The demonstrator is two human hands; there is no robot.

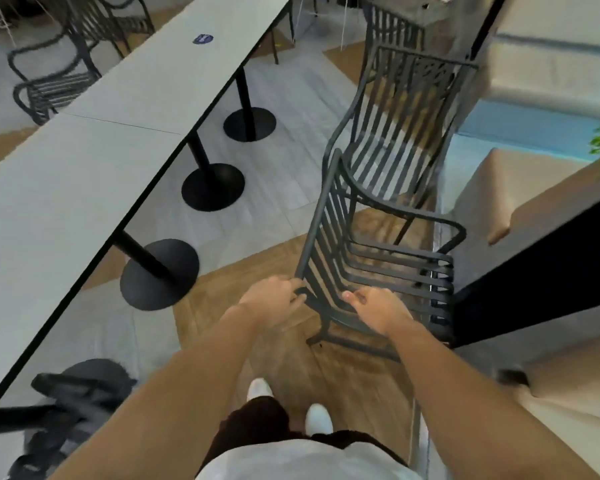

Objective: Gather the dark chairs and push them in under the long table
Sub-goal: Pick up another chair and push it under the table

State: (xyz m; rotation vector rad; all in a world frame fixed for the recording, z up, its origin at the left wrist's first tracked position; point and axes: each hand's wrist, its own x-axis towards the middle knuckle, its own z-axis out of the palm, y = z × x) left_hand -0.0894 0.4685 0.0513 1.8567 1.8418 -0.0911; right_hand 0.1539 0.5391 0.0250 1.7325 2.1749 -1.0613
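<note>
Both hands, left hand [273, 295] and right hand [378, 308], close their grip on the top rail of a dark slatted metal chair [368, 265] standing right of the long grey table [94, 140].

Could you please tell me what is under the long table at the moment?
Under the long table stand black pedestal bases on the floor and, nearest, part of a dark chair. The tabletop hides the rest.

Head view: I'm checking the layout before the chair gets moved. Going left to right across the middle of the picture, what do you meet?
Long table → black round table base → dark slatted chair held by both hands → tan bench seat.
</note>
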